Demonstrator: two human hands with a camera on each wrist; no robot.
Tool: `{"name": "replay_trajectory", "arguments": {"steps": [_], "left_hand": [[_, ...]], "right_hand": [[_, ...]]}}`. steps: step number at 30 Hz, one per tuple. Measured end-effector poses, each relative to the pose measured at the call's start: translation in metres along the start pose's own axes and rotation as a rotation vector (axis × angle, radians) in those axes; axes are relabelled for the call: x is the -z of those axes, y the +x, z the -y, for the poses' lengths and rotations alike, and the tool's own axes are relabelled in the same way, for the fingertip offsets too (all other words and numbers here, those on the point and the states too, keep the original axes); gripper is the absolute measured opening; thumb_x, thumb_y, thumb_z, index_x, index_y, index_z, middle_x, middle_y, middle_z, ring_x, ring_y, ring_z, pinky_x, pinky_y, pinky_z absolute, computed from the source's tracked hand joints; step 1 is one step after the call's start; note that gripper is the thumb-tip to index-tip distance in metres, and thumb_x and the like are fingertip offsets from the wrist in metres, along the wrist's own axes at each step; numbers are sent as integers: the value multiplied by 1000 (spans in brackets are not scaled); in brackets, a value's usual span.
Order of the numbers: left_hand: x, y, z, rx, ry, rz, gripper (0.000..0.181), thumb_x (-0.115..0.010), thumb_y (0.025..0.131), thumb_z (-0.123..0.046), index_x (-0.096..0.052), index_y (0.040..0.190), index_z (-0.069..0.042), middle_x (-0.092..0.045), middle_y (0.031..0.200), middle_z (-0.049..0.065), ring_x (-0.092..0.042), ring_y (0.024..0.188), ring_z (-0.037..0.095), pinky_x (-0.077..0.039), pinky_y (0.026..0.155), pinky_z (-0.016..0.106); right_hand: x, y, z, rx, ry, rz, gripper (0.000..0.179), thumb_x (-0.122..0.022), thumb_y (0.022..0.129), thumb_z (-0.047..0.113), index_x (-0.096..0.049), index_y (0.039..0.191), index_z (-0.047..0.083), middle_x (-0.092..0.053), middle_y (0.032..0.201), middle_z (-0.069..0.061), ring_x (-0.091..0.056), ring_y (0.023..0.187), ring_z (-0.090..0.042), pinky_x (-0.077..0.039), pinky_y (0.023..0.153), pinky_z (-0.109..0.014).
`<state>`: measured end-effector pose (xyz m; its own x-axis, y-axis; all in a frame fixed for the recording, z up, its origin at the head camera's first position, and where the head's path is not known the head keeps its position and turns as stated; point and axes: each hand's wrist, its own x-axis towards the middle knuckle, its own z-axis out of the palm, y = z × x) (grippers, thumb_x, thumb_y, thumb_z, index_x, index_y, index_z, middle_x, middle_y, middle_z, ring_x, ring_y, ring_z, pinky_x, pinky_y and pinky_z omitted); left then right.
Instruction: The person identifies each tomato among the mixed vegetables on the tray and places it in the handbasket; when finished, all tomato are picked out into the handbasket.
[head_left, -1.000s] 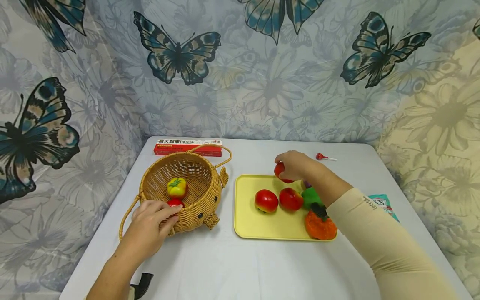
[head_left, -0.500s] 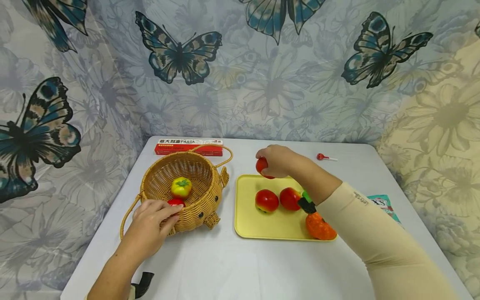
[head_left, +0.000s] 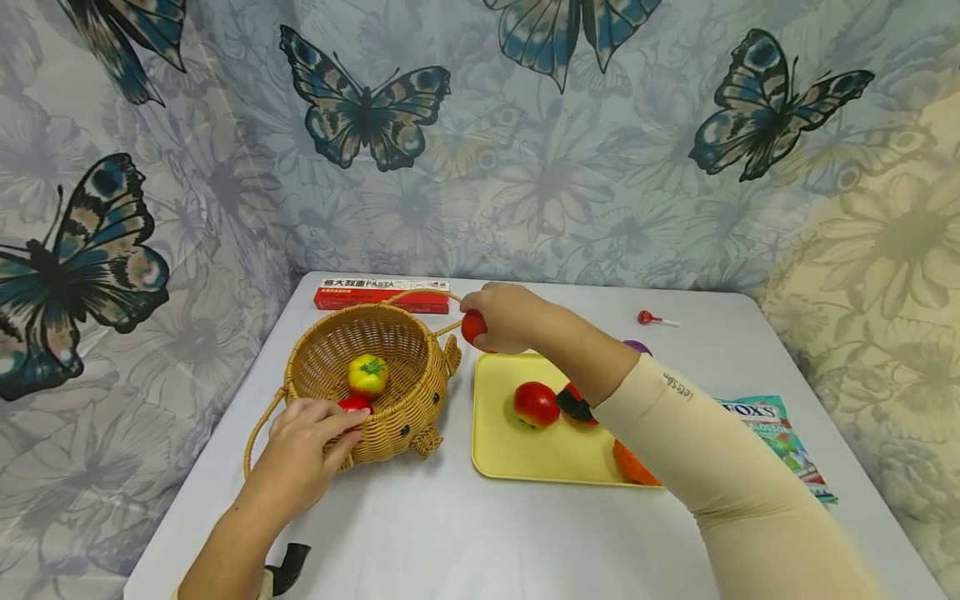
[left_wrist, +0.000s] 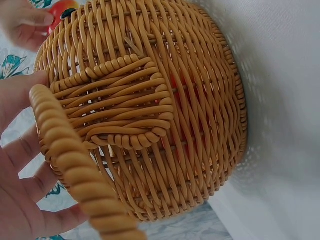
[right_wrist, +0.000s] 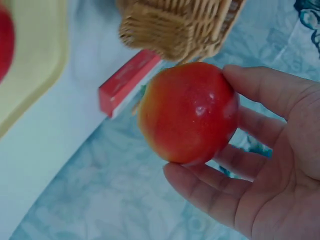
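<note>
In the head view my left hand [head_left: 303,442] grips the near rim of the wicker basket [head_left: 386,437], which has an animal face. Inside it lie a yellow bell pepper [head_left: 367,377] and a red round item [head_left: 356,404], partly hidden by the rim and fingers. My right hand [head_left: 517,317] holds a red apple [right_wrist: 190,112] between thumb and fingertips, above the table and close to the basket's right handle. Below and right of it is the yellow tray [head_left: 517,462]. On the tray sits another red apple [head_left: 536,403], with a further red one mostly hidden behind the wrist camera.
An orange pumpkin-like item [head_left: 633,467] and a purple item [head_left: 637,345] show partly around the right sleeve. A red pasta box [head_left: 382,298] lies behind the basket. Further right are a red lollipop [head_left: 647,317] and a green FOX'S bag [head_left: 780,433].
My right hand has carried the apple left from over the tray's back edge to beside the basket handle. The left hand keeps its grip. The pepper has shifted slightly right in the basket.
</note>
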<state>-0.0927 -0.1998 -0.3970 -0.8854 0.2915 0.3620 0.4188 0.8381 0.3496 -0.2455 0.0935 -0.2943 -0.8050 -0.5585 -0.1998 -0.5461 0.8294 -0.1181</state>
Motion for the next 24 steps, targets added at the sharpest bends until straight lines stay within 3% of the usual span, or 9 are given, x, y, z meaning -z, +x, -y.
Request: {"name": "replay_trajectory", "arguments": {"steps": [8, 14, 19, 24], "left_hand": [[-2, 0, 2, -22, -2, -15, 31, -83, 86, -11, -79, 115, -21, -65, 97, -3, -55, 102, 26, -42, 94, 54], [-2, -1, 2, -13, -3, -3, 32, -82, 86, -12, -78, 117, -22, -66, 99, -4, -55, 103, 25, -41, 95, 56], [-1, -1, 2, -12, -8, -2, 33, -82, 86, -12, -78, 118, -23, -66, 98, -5, -55, 103, 24, -41, 95, 55], [-1, -1, 2, -18, -12, -10, 33, -83, 85, -12, -78, 117, -22, -65, 97, -4, -55, 102, 25, -42, 93, 54]], "right_hand": [[5, 12, 32, 69, -4, -30, 50, -72, 93, 25, -60, 141, 16, -64, 121, -9, -60, 107, -24, -54, 88, -36], [3, 18, 53, 102, 23, -66, 54, -73, 95, 28, -57, 145, 17, -60, 132, -11, -61, 112, -24, -56, 90, -34], [-1, 25, 69, 144, 12, -80, 55, -72, 95, 31, -55, 146, 19, -55, 146, -11, -58, 126, -27, -55, 98, -38], [-5, 30, 82, 168, 5, -71, 54, -72, 96, 31, -55, 146, 21, -53, 149, -9, -55, 131, -26, -54, 100, -39]]}}
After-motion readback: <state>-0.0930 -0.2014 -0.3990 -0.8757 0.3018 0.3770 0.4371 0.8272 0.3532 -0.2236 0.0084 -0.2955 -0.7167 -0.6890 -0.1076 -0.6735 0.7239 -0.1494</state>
